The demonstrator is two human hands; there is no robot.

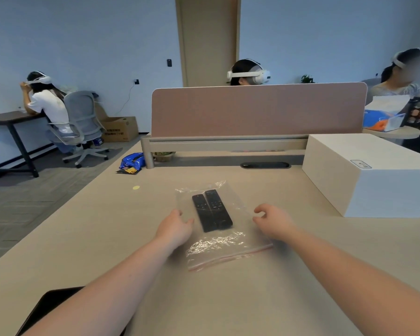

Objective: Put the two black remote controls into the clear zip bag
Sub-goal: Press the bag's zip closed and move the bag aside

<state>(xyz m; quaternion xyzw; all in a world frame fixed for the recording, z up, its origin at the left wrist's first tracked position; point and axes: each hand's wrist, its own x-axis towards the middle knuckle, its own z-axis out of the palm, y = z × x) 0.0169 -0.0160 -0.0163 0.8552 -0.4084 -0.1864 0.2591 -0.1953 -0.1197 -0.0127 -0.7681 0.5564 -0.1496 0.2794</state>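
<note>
A clear zip bag point(228, 248) lies flat on the beige desk, its red zip strip toward me. Two black remote controls lie side by side inside it, the left remote point(202, 212) and the right remote point(218, 209) touching along their long sides. My left hand point(174, 227) rests on the bag's left edge, fingers loosely spread, beside the left remote. To the right of the bag, my right hand point(272, 220) hovers at its right edge with fingers curled and nothing in them.
A large white box point(374, 175) stands at the right. A pink divider panel point(257, 109) closes the desk's far side. A blue snack packet point(132, 162) lies far left, a dark flat object point(50, 309) at the near left edge. Other people sit beyond.
</note>
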